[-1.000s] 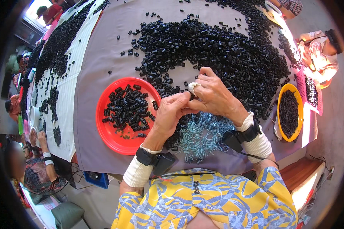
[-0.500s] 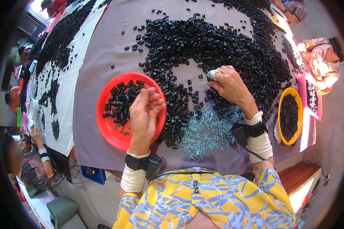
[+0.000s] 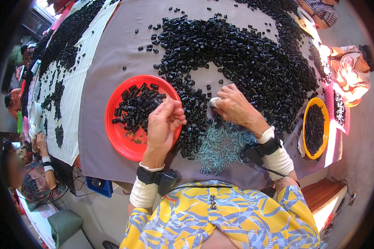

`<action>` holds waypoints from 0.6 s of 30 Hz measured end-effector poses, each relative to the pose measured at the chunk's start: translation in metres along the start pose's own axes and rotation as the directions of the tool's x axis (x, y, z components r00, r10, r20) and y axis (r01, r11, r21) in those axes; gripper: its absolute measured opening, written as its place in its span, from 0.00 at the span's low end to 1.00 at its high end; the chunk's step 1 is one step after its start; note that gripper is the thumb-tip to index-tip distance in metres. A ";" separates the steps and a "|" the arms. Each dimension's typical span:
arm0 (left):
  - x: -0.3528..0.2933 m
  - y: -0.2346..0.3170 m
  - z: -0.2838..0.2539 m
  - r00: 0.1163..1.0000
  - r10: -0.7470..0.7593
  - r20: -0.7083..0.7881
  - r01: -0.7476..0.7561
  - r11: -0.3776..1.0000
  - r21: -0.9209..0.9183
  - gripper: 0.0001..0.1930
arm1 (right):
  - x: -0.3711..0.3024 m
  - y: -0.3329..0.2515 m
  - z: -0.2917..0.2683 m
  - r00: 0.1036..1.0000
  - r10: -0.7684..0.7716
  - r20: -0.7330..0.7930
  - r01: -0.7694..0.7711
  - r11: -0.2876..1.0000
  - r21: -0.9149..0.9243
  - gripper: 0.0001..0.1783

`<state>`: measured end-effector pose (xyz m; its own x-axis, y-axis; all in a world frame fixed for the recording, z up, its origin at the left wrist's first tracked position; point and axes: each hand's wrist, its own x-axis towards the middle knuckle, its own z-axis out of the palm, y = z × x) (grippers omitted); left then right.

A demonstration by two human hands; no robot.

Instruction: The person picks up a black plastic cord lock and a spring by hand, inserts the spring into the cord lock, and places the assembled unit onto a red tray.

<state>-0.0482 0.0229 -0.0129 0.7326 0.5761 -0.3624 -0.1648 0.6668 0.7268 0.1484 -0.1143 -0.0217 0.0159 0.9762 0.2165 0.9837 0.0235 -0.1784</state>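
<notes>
My left hand [image 3: 165, 125] hovers at the right rim of a red plastic basin [image 3: 117, 140], palm turned up and fingers curled closed. Whatever it may hold is hidden. The basin holds a heap of small black cylindrical caps [image 3: 135, 103]. To its right, my right hand [image 3: 238, 107] is closed in a pinch above the inner edge of a large pile of similar black plastic caps [image 3: 237, 54]. White wrapping covers one of its fingertips; anything pinched there cannot be made out. Between my wrists lies a heap of small pale-blue, coil-like springs [image 3: 224, 149].
A yellow basin [image 3: 327, 124] of dark slim parts stands at the table's right edge, beside a pink basket [image 3: 330, 97]. Black straps with small boxes circle both my wrists, a cable trailing from the right one. Other people sit around the tables at left and right.
My right hand has moved left and a little nearer to me, closer to my left hand. My left hand has shifted slightly right, its fingers more curled.
</notes>
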 end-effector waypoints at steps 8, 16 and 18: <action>0.006 -0.011 0.020 0.998 -0.043 0.054 0.038 0.995 0.096 0.11 | -0.002 -0.007 0.019 1.000 0.025 -0.015 -0.027 0.990 -0.139 0.04; 0.013 -0.024 0.028 0.996 -0.066 0.053 0.055 0.981 0.187 0.10 | -0.001 -0.004 -0.018 0.942 0.215 -0.257 -0.099 0.911 0.399 0.13; 0.013 -0.026 0.036 0.993 -0.073 0.092 0.059 0.986 0.156 0.10 | 0.000 -0.008 -0.022 0.915 0.236 -0.328 -0.062 0.884 0.463 0.14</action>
<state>-0.0105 -0.0039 -0.0162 0.8001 0.4799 -0.3598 -0.0169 0.6177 0.7862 0.1441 -0.1195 0.0011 0.3050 0.8278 0.4709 0.7858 0.0606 -0.6155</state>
